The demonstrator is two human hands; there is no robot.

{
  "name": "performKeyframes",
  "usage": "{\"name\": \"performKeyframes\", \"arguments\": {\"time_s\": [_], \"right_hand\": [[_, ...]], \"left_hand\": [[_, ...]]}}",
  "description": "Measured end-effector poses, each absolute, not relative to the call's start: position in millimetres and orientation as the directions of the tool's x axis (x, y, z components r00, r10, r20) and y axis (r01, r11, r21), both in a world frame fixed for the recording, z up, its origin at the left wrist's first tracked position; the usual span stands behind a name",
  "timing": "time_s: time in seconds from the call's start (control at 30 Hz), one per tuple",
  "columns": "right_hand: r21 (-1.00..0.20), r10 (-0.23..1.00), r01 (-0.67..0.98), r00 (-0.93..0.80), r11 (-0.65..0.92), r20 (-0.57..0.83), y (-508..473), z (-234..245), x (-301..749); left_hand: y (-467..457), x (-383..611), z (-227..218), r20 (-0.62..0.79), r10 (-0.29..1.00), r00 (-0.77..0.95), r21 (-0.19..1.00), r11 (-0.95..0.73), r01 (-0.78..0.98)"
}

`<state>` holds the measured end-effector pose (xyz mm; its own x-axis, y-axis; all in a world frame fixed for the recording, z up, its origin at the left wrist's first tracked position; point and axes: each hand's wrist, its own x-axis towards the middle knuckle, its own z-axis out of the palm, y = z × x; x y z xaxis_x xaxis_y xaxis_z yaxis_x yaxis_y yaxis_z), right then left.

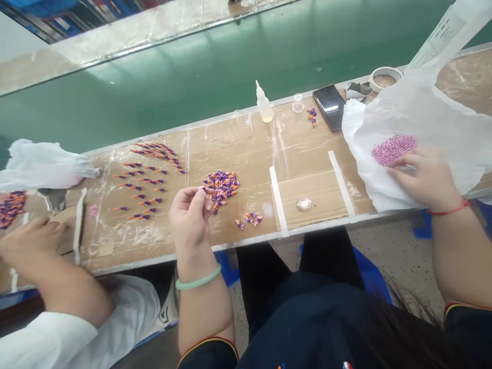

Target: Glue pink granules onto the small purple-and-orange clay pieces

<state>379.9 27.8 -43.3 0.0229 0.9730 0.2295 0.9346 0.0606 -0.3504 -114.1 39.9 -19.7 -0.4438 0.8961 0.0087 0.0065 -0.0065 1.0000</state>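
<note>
My left hand (192,218), with a pale green bangle at the wrist, pinches a small purple-and-orange piece (203,189) between thumb and index finger. Just beyond it lies a heap of similar purple-and-orange pieces (223,185). A smaller group of these pieces (253,219) sits nearer the table edge. On the right, my right hand (425,177) reaches onto a white plastic sheet (361,128). Its fingertips press together at the lower edge of a pile of tiny pink pieces (394,148); what they hold, if anything, is hidden.
A dropper bottle (264,105), clear cap (298,103), phone (330,107) and tape roll (385,78) line the far edge. A clear, shiny blob (303,204) sits between white tape strips. Pointed pieces (148,180) lie in rows leftward, near a co-worker's hand (34,238).
</note>
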Motion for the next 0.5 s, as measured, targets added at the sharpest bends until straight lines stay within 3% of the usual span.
{"name": "performKeyframes", "arguments": {"time_s": [0.17,0.5], "right_hand": [[-0.288,0.963,0.949,-0.051,0.129,0.265,37,-51,381],[-0.233,0.963,0.964,-0.068,0.131,0.26,40,-57,368]], "left_hand": [[20,-93,-8,-0.063,0.945,-0.322,0.986,0.008,-0.168],[-13,-60,-8,-0.118,0.993,0.023,0.95,0.12,-0.288]]}}
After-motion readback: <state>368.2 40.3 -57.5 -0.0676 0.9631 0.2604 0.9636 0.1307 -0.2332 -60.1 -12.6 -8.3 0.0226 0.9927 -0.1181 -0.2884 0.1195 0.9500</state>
